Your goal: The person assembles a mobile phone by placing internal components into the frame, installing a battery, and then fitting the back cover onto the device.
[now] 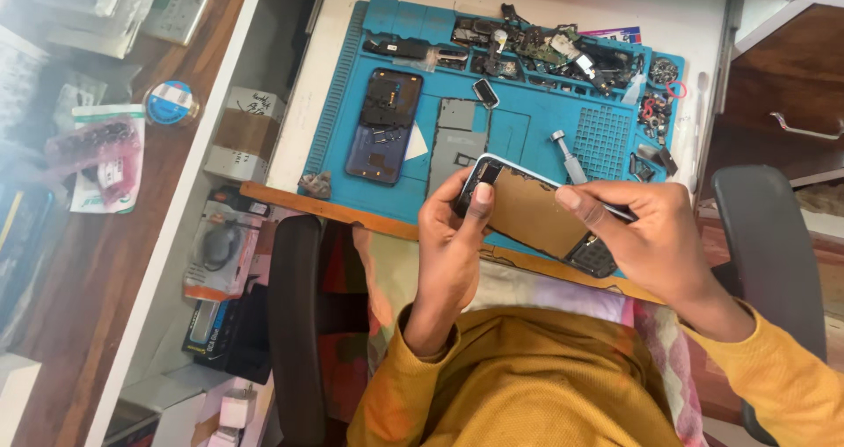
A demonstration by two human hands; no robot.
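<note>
1. The left hand (453,227) grips the near end of an opened smartphone with a copper-brown inner plate (527,211); its thumb presses flat on the phone's dark top edge, and the other fingers curl underneath, out of sight.
2. The right hand (655,236) covers the phone's other end, its fingers pressed together and pinching a thin silver tool (615,210). The tool's tip is hidden behind the fingers, so where it touches I cannot tell.
3. The phone is held tilted above the near edge of a blue silicone work mat (527,126), over a wooden strip (334,208).
4. On the mat lies a dark blue phone back shell (382,126) beside a grey rectangular panel (457,144).
5. A heap of small dark parts (545,51) along the mat's far edge is too jumbled to sort out.
6. Mustard-yellow sleeves (527,385) fill the foreground; the right forearm is cut off by the frame.
</note>
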